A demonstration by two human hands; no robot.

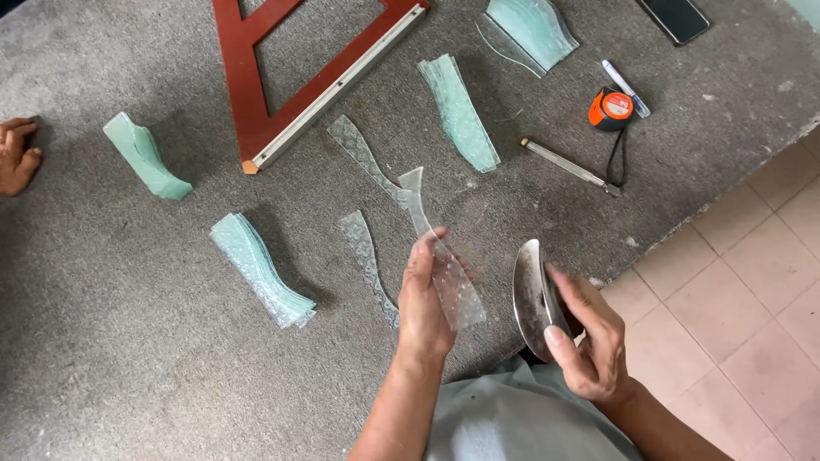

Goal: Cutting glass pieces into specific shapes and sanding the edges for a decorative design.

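The left hand [424,299] has its fingers clamped on a curved strip of patterned clear glass [440,256], held just above the grey desk [102,341]. The right hand [589,337] grips a rounded metal plate [531,294] on edge, just beside the strip. Stacks of green-tinted curved glass pieces [260,269] lie around, with a red wooden frame [282,77], an orange tape measure [612,108] and a glass cutter [568,165] farther back

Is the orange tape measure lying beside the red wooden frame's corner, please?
No, the orange tape measure lies far to the right of the red wooden frame, next to a pen.
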